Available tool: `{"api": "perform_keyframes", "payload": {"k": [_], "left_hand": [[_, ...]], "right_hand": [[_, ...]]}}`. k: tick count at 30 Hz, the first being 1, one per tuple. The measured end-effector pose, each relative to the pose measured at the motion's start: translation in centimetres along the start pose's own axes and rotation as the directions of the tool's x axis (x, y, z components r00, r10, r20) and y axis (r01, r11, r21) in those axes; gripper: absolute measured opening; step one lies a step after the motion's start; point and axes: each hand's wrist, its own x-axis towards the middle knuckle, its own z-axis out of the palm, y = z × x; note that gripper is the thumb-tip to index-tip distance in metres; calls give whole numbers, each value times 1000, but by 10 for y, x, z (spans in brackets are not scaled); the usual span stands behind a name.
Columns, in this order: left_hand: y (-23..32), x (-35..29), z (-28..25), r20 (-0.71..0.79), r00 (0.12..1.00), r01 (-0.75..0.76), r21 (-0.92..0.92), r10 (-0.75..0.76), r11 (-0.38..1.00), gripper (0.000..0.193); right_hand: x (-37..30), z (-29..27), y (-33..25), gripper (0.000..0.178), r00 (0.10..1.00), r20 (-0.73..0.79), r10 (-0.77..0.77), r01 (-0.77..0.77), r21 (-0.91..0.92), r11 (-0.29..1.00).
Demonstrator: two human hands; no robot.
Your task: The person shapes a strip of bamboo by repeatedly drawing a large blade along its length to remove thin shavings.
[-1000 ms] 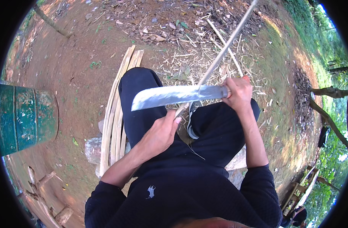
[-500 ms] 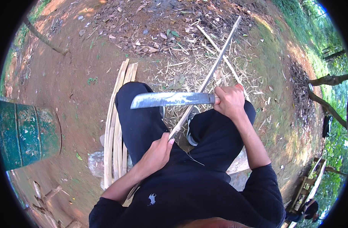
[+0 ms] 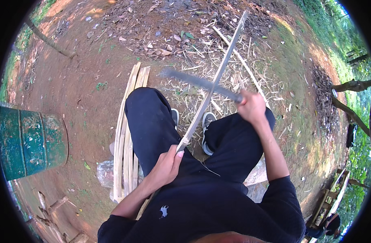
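My left hand (image 3: 168, 165) is closed around the lower part of a long split wooden strip (image 3: 198, 114), which slants up and away to the right between my knees. In my right hand (image 3: 251, 107) is the handle of a machete (image 3: 195, 81). Its blade, blurred by motion, points left and crosses the strip about midway along. Whether the edge touches the wood I cannot tell. The strip's near end runs back under my left forearm and is mostly hidden.
Several pale strips (image 3: 123, 137) lie beside my left leg, across a log (image 3: 105, 172). Another strip (image 3: 245, 67) rests on the ground ahead among scattered shavings (image 3: 230, 75). A green metal drum (image 3: 33, 141) stands at the left. Wooden branches (image 3: 351, 86) stick out at the right.
The machete has swung forward and its blade now tilts up to the left, with its flat face turned away. The held strip's far end has shifted slightly left.
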Motion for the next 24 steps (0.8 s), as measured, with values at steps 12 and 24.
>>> {"api": "perform_keyframes", "payload": {"k": [12, 24], "left_hand": [[13, -4, -15, -4, 997, 76, 64, -75, 995, 17], [-2, 1, 6, -31, 995, -90, -6, 90, 996, 22]], "right_hand": [[7, -3, 12, 18, 942, 15, -334, 334, -50, 941], [-8, 6, -47, 13, 912, -21, -410, 409, -39, 912]]}}
